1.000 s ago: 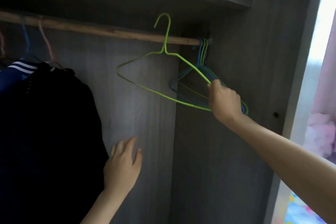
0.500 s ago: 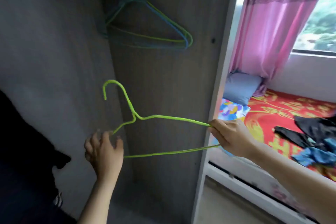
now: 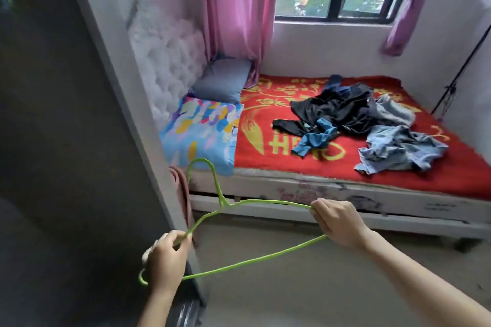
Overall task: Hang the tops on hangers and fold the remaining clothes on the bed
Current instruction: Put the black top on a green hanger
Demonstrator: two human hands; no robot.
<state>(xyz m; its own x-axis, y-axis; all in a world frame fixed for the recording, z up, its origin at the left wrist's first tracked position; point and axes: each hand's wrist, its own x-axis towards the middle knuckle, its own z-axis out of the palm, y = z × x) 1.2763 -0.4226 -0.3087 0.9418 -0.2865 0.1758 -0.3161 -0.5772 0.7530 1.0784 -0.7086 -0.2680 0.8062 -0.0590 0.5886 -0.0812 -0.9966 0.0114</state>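
Note:
I hold a green wire hanger [image 3: 255, 260] level in front of me with both hands. My left hand [image 3: 167, 260] grips its left corner, and my right hand [image 3: 338, 223] grips its right corner. Its hook points up toward the bed. On the bed's red blanket [image 3: 265, 146] lies a heap of clothes: dark garments [image 3: 337, 109], a blue piece [image 3: 316, 138], and pale denim-coloured pieces [image 3: 398, 151]. The clothes lie well beyond both hands.
The grey wardrobe side panel [image 3: 79, 141] fills the left. A colourful folded blanket [image 3: 199, 130] and a grey pillow [image 3: 223, 79] sit at the bed's head. Pink curtains [image 3: 239, 8] flank the window. Bare floor [image 3: 318, 287] lies between me and the white bed frame [image 3: 345, 199].
The hanger came off the wardrobe rail and was brought down. My left hand took hold of its left corner. The view swung right, from the wardrobe to the bed.

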